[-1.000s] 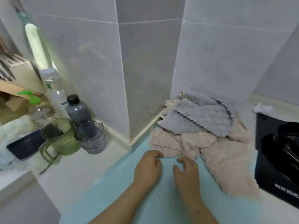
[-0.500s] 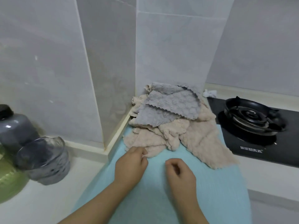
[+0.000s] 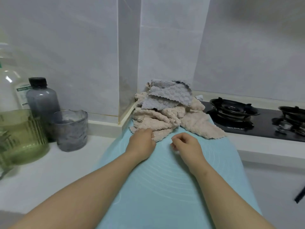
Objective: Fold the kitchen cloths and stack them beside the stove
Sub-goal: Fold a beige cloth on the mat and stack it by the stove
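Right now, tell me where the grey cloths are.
In the head view, the grey cloths lie atop the beige cloths at the wall corner, just left of the stove.

A heap of cloths (image 3: 165, 116) lies on the far end of a mat (image 3: 165, 187) on the desk (image 3: 49, 171), against the wall corner (image 3: 128, 63), stove (image 3: 244, 128) to its right, bottle (image 3: 42, 98), cup (image 3: 71, 129) and jug (image 3: 21, 134) left.

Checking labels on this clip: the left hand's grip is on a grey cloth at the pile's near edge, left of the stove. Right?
Not quite: the head view shows the left hand with its grip on a beige cloth, not a grey one; the grey cloths lie on top, farther back. Near edge and left of the stove are correct.
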Demonstrator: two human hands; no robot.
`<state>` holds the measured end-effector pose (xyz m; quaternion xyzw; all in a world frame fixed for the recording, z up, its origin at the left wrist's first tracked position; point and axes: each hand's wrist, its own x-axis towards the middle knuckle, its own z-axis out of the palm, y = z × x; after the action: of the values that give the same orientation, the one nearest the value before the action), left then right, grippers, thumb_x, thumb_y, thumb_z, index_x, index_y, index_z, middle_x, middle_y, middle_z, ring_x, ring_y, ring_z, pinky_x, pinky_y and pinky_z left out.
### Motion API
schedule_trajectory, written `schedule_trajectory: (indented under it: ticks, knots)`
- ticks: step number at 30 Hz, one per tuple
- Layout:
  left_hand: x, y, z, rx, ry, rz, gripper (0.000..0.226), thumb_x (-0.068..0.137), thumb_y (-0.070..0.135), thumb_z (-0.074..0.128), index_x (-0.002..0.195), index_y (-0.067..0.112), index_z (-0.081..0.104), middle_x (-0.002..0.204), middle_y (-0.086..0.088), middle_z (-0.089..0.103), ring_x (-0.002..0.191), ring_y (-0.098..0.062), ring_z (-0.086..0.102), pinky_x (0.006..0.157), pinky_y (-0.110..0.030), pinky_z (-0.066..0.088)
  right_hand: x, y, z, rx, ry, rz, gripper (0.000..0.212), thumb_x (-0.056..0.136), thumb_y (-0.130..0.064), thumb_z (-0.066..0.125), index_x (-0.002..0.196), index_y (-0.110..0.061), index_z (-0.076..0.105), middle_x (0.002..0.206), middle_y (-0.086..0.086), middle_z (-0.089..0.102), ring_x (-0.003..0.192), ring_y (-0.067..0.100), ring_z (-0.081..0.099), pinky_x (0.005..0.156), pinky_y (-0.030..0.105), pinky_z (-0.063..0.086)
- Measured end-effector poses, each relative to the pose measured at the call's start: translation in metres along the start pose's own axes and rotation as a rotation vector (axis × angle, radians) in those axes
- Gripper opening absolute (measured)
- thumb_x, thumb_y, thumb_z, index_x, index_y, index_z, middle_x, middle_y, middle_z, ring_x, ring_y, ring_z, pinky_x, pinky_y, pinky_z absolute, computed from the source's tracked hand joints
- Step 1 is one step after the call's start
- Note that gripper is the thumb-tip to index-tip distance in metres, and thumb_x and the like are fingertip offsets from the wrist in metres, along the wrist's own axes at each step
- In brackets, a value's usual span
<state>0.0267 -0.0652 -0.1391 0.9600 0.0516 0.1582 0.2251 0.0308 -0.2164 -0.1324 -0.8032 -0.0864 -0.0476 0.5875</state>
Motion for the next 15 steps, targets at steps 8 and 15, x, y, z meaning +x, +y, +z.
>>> schedule_trajectory:
  ticks: [8, 15]
  knots:
    - [-0.031, -0.008, -0.022, -0.284, 0.023, 0.002, 0.018, 0.084, 0.017, 0.047, 0.066, 0.020, 0.046, 0.071, 0.005, 0.052, 0.069, -0.012, 0.047, 0.058, -0.027, 0.033, 0.011, -0.004, 0.016, -0.026, 0.234, 0.148, 0.014, 0.085, -0.013, 0.048, 0.075, -0.013, 0.059, 0.078, 0.003, 0.062, 0.067, 0.018, 0.051, 0.059, 0.027, 0.039]
    - [-0.010, -0.010, -0.028, -0.414, 0.084, 0.096, 0.025, 0.074, 0.036, 0.049, 0.060, 0.017, 0.058, 0.071, 0.006, 0.057, 0.081, -0.016, 0.051, 0.073, -0.031, 0.041, 0.023, 0.003, 0.019, -0.229, 0.293, -0.003, 0.014, 0.086, -0.020, 0.050, 0.097, -0.026, 0.055, 0.105, -0.004, 0.058, 0.097, 0.018, 0.055, 0.075, 0.034, 0.044]
